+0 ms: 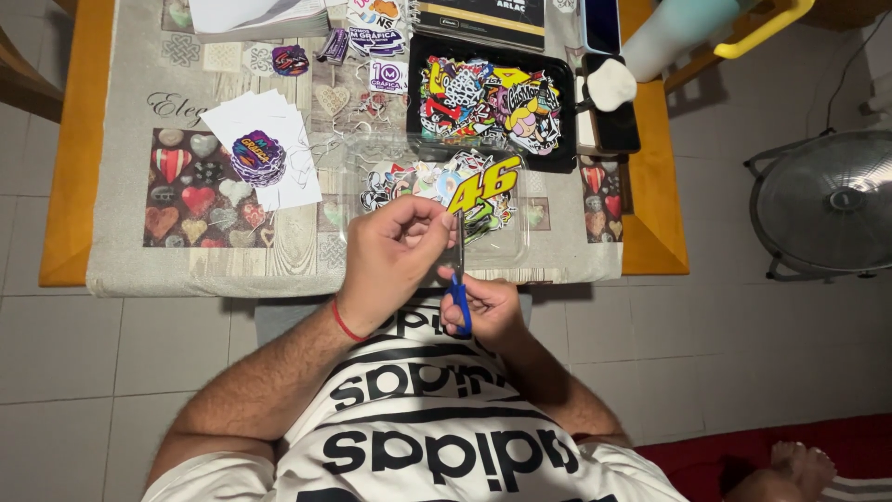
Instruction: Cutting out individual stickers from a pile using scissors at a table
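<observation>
My right hand [488, 311] grips blue-handled scissors [459, 290], blades pointing up towards the table. My left hand [395, 249] is raised in front of the blades, fingers pinched on a small piece that I cannot make out. Just beyond both hands lies a clear plastic tray [517, 244] with a heap of cut stickers [446, 186], a yellow number sticker on top. A red band circles my left wrist.
A black tray [413, 102] of colourful stickers stands behind the clear one. White sheets with a stack of round stickers [258, 156] lie to the left. A phone [615, 125], a book [483, 19] and a floor fan [832, 204] to the right.
</observation>
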